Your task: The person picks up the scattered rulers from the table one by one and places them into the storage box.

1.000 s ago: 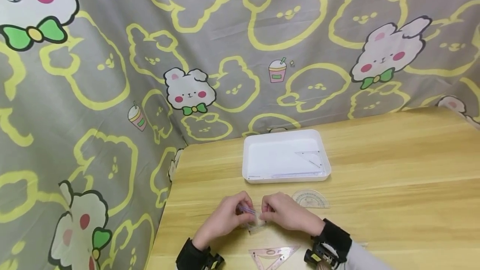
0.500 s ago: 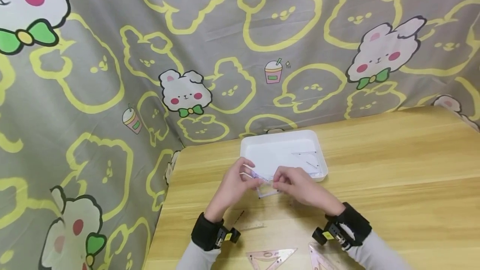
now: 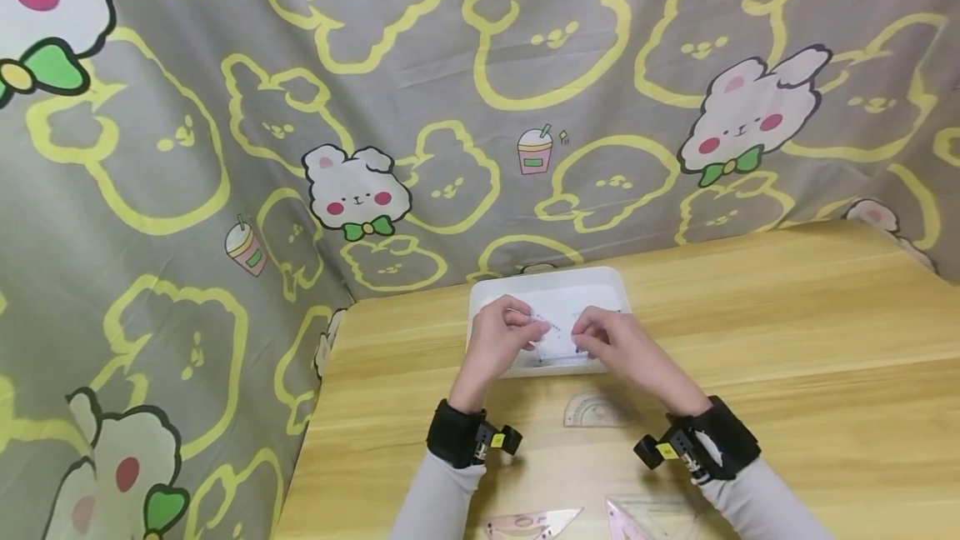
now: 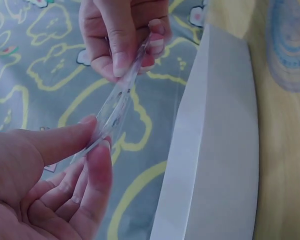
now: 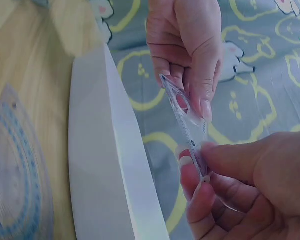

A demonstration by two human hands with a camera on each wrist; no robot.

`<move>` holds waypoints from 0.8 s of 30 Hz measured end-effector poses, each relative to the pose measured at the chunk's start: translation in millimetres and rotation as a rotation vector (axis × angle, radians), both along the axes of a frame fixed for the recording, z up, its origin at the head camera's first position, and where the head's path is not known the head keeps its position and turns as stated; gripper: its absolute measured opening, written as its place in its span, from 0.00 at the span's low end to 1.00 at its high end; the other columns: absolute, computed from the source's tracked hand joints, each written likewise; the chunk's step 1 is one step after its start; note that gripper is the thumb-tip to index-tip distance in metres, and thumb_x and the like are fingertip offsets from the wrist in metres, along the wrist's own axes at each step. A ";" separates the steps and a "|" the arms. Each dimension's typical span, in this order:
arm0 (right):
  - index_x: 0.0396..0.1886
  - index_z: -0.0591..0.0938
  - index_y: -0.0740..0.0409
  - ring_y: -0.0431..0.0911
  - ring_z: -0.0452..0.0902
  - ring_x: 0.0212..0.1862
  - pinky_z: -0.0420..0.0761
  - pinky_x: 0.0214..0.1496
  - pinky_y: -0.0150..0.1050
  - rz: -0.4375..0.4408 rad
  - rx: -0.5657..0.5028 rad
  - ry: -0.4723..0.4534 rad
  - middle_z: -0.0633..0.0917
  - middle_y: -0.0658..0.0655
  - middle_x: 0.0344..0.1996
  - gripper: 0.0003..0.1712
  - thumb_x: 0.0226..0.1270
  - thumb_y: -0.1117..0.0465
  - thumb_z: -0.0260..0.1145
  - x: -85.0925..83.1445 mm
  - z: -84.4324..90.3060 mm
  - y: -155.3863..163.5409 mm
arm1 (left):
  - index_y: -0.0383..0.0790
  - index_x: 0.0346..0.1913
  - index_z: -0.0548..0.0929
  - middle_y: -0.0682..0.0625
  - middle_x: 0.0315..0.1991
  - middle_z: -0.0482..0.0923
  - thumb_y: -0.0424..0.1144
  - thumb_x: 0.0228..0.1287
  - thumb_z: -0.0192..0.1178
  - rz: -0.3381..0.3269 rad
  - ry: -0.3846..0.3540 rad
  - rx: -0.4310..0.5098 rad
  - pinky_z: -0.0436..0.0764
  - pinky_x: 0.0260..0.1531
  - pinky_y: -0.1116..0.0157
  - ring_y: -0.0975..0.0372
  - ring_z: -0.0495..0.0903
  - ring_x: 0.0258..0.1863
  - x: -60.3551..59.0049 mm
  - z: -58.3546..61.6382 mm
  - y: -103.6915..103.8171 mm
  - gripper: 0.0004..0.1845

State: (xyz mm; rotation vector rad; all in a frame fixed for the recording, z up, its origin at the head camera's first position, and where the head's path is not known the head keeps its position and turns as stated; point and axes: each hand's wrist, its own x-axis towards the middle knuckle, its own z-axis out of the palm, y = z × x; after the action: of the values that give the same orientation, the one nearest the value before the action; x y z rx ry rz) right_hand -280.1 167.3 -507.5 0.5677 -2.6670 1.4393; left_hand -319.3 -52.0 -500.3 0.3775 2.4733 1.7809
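Both hands hold one small clear plastic ruler piece point(image 3: 553, 332) over the white tray point(image 3: 495, 294). My left hand point(image 3: 534, 330) pinches its left end between thumb and forefinger, seen close in the left wrist view point(image 4: 97, 136). My right hand point(image 3: 581, 340) pinches the other end point(image 5: 200, 156). The clear piece point(image 4: 115, 105) stands on edge between the two hands, above the tray's rim point(image 4: 210, 150). What lies inside the tray is mostly hidden by the hands.
A clear protractor point(image 3: 592, 412) lies on the wooden table point(image 3: 787, 340) just in front of the tray. Two pinkish set squares point(image 3: 528, 523) point(image 3: 645, 517) lie at the near edge. Printed fabric point(image 3: 225, 148) hangs behind and left of the table.
Both hands carried the clear piece away from the near table area to above the white tray. The protractor now shows in front of the hands.
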 end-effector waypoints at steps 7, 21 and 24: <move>0.42 0.85 0.63 0.45 0.81 0.32 0.80 0.34 0.35 -0.059 -0.035 0.019 0.88 0.59 0.32 0.03 0.73 0.70 0.66 -9.4 -5.6 9.3 | 0.36 0.41 0.86 0.46 0.33 0.91 0.38 0.65 0.74 -0.003 0.036 0.003 0.89 0.34 0.54 0.49 0.91 0.31 -13.7 -0.8 12.4 0.09; 0.46 0.90 0.66 0.61 0.87 0.46 0.82 0.51 0.58 -0.200 0.181 0.140 0.91 0.65 0.44 0.08 0.70 0.71 0.69 -17.6 -23.1 22.0 | 0.28 0.57 0.84 0.42 0.38 0.89 0.27 0.69 0.65 -0.028 -0.123 0.052 0.89 0.34 0.61 0.59 0.89 0.26 -42.0 -28.6 32.0 0.15; 0.48 0.89 0.66 0.61 0.87 0.45 0.82 0.50 0.59 -0.194 0.227 0.146 0.90 0.67 0.45 0.10 0.69 0.72 0.68 -17.5 -28.6 23.9 | 0.29 0.56 0.84 0.44 0.38 0.89 0.26 0.68 0.66 -0.007 -0.117 0.009 0.89 0.34 0.62 0.60 0.89 0.28 -43.4 -34.7 36.4 0.15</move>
State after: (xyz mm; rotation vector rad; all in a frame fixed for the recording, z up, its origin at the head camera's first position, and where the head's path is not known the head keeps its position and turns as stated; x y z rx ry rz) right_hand -297.6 191.2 -536.1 0.3960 -2.6980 1.0148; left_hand -362.7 -15.5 -535.0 0.2739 2.3820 1.7587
